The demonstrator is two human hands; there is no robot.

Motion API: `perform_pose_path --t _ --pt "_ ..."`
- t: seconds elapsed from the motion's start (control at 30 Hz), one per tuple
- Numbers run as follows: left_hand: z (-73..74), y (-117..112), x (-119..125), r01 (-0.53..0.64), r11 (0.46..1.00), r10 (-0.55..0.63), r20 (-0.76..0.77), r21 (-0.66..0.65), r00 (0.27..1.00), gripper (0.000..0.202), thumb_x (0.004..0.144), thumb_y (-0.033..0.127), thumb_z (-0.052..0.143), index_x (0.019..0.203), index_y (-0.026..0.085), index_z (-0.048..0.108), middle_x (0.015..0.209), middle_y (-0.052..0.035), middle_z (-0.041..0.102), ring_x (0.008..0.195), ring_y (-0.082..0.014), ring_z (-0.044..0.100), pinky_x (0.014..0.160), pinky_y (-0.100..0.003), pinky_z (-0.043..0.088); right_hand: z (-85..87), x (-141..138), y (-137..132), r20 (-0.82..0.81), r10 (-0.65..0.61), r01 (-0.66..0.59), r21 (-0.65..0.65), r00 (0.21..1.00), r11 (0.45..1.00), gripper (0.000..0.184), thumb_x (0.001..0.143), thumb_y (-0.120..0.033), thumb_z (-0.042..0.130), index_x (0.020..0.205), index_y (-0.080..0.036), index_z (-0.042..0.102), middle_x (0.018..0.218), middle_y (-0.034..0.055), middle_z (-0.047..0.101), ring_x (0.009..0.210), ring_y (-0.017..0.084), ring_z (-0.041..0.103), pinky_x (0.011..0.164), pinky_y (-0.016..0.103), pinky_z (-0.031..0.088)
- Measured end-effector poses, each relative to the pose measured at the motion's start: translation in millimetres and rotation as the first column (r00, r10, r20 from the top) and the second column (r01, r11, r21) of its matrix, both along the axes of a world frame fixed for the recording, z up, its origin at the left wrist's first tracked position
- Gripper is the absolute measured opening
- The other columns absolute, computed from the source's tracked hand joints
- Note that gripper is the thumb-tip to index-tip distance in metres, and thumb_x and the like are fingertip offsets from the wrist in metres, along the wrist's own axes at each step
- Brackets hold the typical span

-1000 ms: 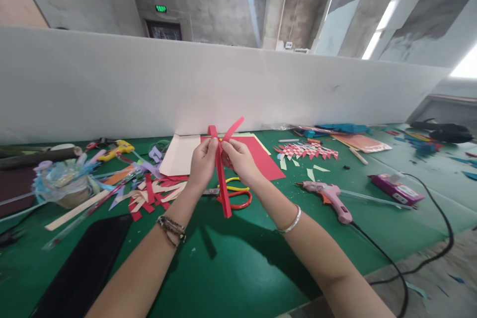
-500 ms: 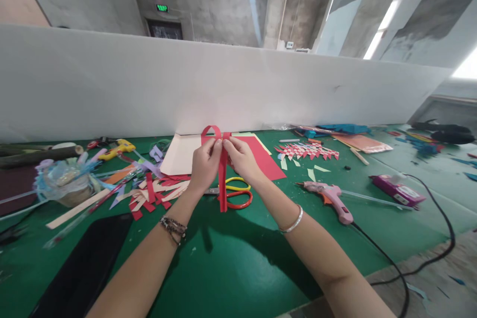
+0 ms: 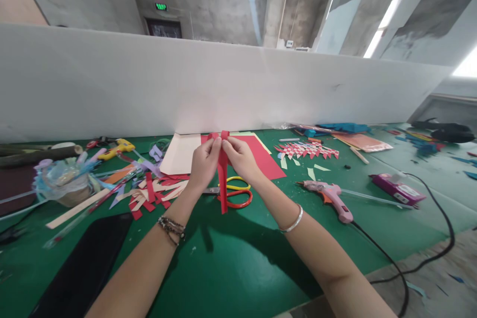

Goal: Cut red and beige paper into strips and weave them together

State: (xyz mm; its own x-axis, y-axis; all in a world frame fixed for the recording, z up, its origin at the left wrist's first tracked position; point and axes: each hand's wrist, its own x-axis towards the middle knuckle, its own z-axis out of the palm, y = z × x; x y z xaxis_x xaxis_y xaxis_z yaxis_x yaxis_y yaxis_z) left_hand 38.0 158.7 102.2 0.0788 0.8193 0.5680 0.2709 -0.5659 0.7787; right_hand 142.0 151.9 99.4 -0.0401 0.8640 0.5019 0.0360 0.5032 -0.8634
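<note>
Both my left hand (image 3: 204, 159) and my right hand (image 3: 240, 156) pinch a red paper strip (image 3: 223, 179) between thumb and fingers, close together above the table. One end of the strip hangs straight down; its upper part bends over near my fingertips, partly hidden by them. Behind and below lie scissors (image 3: 238, 201) with red and yellow handles. Under my hands, farther back, rest a red paper sheet (image 3: 266, 161) and a cream sheet (image 3: 181, 154). Cut red and cream strips (image 3: 154, 194) lie heaped left of my left hand.
A pink glue gun (image 3: 331, 194) with a cord lies at right, near a purple box-shaped device (image 3: 397, 190). Red-and-white woven paper (image 3: 307, 150) lies behind it. At left are a black flat object (image 3: 85, 263) and a yellow-handled tool (image 3: 117, 149). A white partition (image 3: 231, 84) stands behind.
The red loop that stood above my left hand has dropped and flattened toward my fingertips. The hanging end has shifted slightly; my hands have barely moved.
</note>
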Motion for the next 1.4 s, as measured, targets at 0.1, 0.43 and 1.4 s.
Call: perform_pose_path --t 0.1,0.43,1.4 --pt "-1.9 1 0 -0.040 0.999 0.040 -0.026 0.026 0.999 0.034 0.085 0.037 0.039 0.057 0.018 0.042 0.051 0.0035 0.037 0.051 -0.0112 0.035 0.049 -0.024 0.028 -0.6 -1 -1 0.030 -0.042 0.041 0.018 0.999 0.999 0.027 0.081 -0.032 0.041 0.059 -0.019 0.033 0.052 -0.0062 0.027 0.048 0.007 0.026 0.045 0.021 0.021" --pt "-4.5 -1 3 -0.047 0.998 0.050 -0.118 0.031 0.992 0.030 0.085 0.038 0.039 0.063 0.018 0.043 0.052 0.0045 0.037 0.049 -0.0098 0.035 0.048 -0.023 0.026 -2.4 -6 -1 -0.154 -0.111 0.099 -0.083 0.982 0.992 0.029 0.080 -0.036 0.042 0.058 -0.019 0.032 0.052 -0.0067 0.025 0.047 0.006 0.024 0.044 0.021 0.022" --pt "-5.6 0 3 -0.088 0.994 0.098 -0.179 0.061 0.979 0.030 0.086 0.033 0.038 0.059 0.020 0.034 0.047 0.0057 0.035 0.044 -0.0095 0.035 0.045 -0.024 0.024 -1.4 -4 -2 -0.167 -0.136 0.126 -0.071 0.976 0.989 0.031 0.081 -0.038 0.041 0.058 -0.019 0.032 0.054 -0.0060 0.028 0.048 0.006 0.027 0.046 0.020 0.026"
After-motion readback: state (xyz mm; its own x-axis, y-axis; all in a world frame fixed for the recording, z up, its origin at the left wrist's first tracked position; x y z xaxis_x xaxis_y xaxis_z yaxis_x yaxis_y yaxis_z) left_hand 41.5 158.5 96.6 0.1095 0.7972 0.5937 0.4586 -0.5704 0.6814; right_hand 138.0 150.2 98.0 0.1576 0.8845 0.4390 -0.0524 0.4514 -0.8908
